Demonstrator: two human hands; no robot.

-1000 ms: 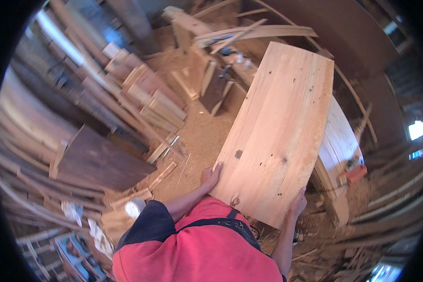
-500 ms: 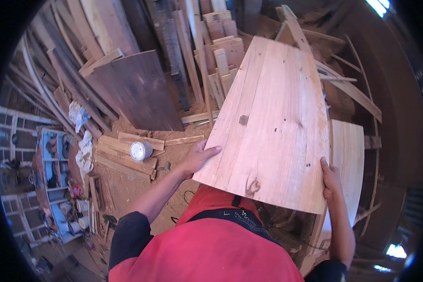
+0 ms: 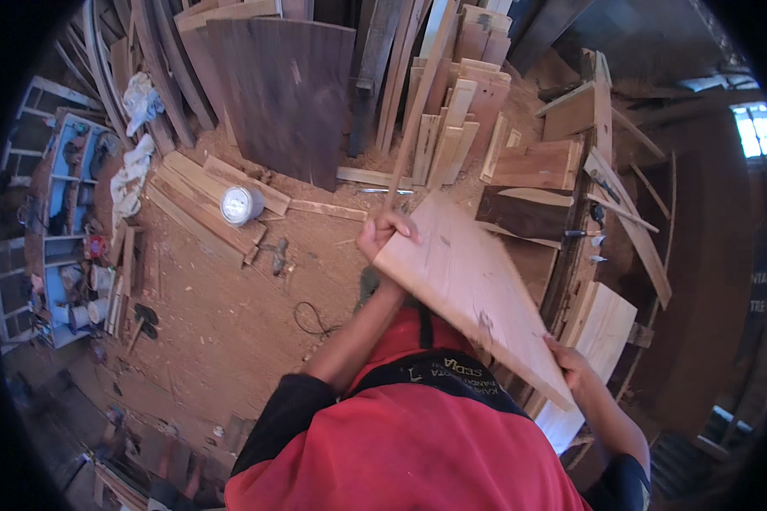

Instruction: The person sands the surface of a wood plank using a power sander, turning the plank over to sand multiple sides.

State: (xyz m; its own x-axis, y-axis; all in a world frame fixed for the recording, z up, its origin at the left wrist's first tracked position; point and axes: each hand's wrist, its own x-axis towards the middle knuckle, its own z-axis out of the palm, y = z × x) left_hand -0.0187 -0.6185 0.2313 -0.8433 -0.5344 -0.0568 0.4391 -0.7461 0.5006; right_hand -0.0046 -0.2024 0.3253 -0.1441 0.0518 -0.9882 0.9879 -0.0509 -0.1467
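Pale knotted flat wooden panel (image 3: 473,277), likely stiff and weighty, suits edge holds: left grip (image 3: 386,233) clamped on it at ten o'clock, right grip (image 3: 573,366) at four.

Woodworking shop (planks (image 3: 462,102), seemingly sawdust (image 3: 213,341))

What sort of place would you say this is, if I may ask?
Probably a carpentry workshop: a wide pale board, planks stood on end, and a seemingly sawdust-covered floor.

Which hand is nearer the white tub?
Left. The left hand, on the wooden panel, is right of the white tub; the right hand, at the panel's right edge, is farther right and lower in view.
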